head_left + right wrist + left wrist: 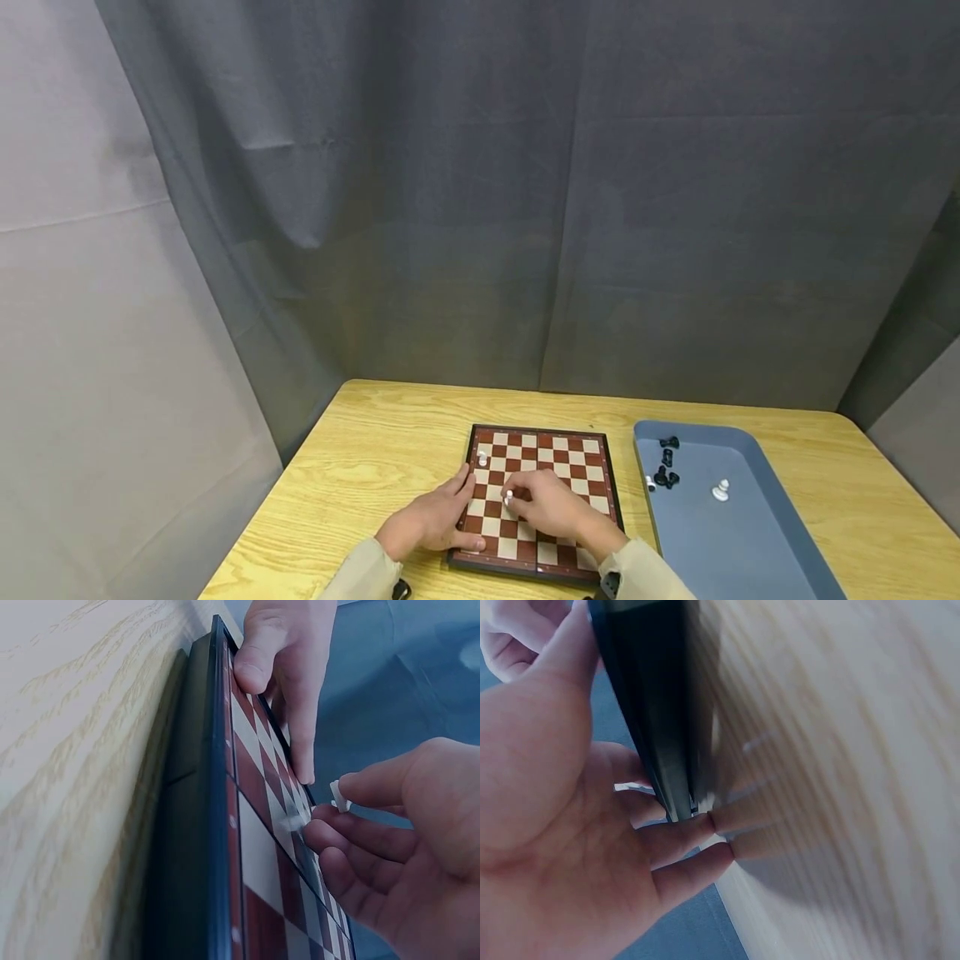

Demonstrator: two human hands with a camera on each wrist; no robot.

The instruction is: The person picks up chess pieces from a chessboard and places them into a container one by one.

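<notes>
A brown and cream chessboard (558,467) with a dark rim lies on the wooden table. My right hand (551,504) is over the middle of the board and pinches a small white chess piece (340,796) between thumb and fingers; its exact kind is hard to make out. My left hand (435,517) rests along the board's left edge, thumb on the near left corner squares. In the left wrist view its fingers (682,840) lie against the side of the board and touch the table. One white chess piece (482,458) stands on the board's far left.
To the right of the board sits a blue-grey tray (750,542). Several black chess pieces (667,457) lie at its far left, and a white chess piece (721,490) lies nearer its middle. Grey curtains (450,208) hang behind the wooden table (390,433).
</notes>
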